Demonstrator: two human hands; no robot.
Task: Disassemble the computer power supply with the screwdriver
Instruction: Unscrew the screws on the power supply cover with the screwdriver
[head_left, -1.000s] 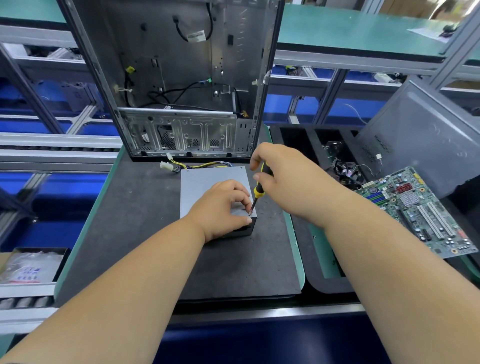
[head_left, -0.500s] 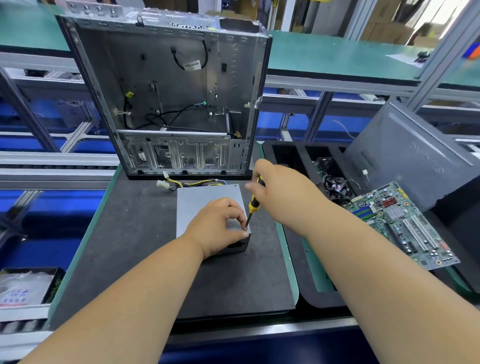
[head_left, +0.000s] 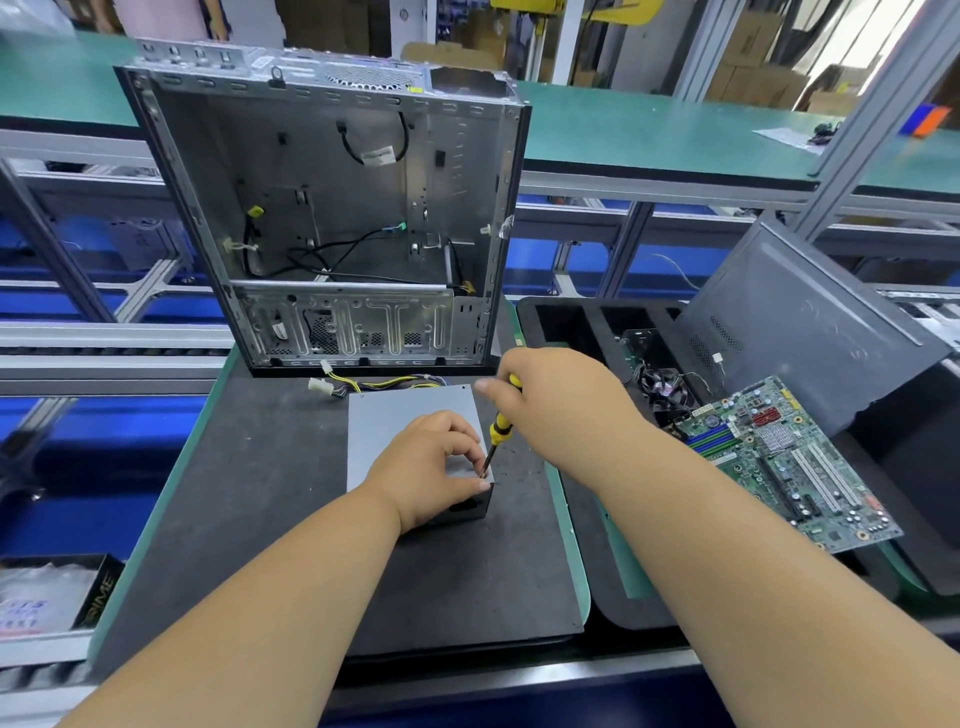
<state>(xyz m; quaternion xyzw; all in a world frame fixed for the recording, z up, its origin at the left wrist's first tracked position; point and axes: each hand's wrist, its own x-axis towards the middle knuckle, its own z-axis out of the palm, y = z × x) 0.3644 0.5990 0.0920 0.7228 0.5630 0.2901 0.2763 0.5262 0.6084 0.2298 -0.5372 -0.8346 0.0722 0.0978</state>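
A grey metal power supply (head_left: 400, 426) lies flat on the dark mat (head_left: 270, 499), with its yellow and black cables (head_left: 384, 385) trailing toward the open case. My left hand (head_left: 431, 467) presses on the near right corner of its lid, fingers pinched beside the screwdriver's tip. My right hand (head_left: 556, 405) grips the yellow and black screwdriver (head_left: 500, 430), held tilted with its tip on the lid's near right corner. The screw itself is hidden by my fingers.
An empty computer case (head_left: 332, 218) stands open behind the power supply. To the right, a black tray (head_left: 587, 332) holds a fan and wires, a green motherboard (head_left: 789, 457) and a grey side panel (head_left: 800, 322). A small box with bags (head_left: 52, 597) sits at the near left.
The view has tilted up, so the case top and far bench now show. Both hands stay on the power supply's near right corner with the screwdriver tip in the same spot.
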